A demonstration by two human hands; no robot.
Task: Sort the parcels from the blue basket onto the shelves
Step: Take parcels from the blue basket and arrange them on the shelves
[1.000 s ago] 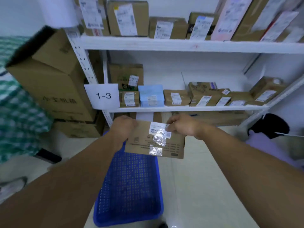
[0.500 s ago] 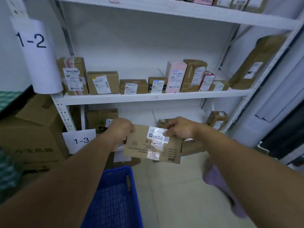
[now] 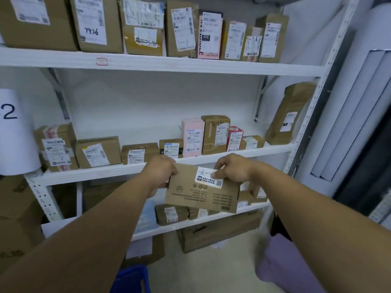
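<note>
Cardboard parcel [image 3: 202, 190], flat, stiff and probably light, is held before the middle shelf's front edge [image 3: 135, 169], left hand [image 3: 159, 175] gripping its left end, right hand [image 3: 231, 171] pinching its top right corner.

At my far left I see a curled white paper sign [image 3: 14, 132] bearing a large 2, with big brown cartons [image 3: 14, 218] stacked below it. Along the right edge run pale grey panels [image 3: 355, 115]. Low right, a purple bundle [image 3: 281, 265] lies on the beige floor [image 3: 211, 269].
</note>
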